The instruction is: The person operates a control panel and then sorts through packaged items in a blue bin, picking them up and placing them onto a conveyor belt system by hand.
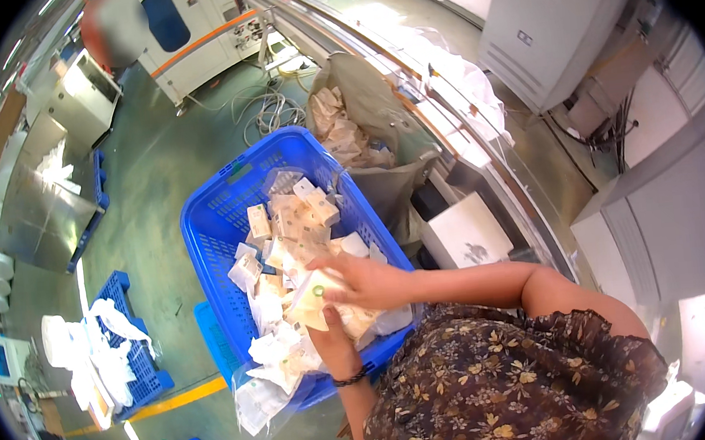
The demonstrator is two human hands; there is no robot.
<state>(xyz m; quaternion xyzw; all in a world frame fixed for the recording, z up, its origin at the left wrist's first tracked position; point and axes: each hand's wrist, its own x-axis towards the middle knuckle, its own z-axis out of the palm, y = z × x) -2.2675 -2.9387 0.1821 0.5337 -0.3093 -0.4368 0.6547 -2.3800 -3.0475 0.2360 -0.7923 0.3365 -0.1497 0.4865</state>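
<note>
A pale, cream-coloured packet (303, 305) with a small green round mark is held between my two hands over a large blue plastic basket (198, 254). My right hand (368, 281) reaches in from the right, its fingers closed on the packet's upper side. From below, my left hand (336, 345) grips the lower edge, thumb up, with a dark bracelet at the wrist. Beneath lie a heap of small white boxes (259, 222) and crumpled clear and beige wrapping. A clear plastic bag (260, 406) hangs over the basket's near left rim.
Behind the basket stands a grey sack (375, 92) with beige wrapping inside. To the right run a long machine rail and a white box (466, 233). Coiled hoses (274, 114) lie on the green floor. At left is a blue pallet (147, 387) with white material.
</note>
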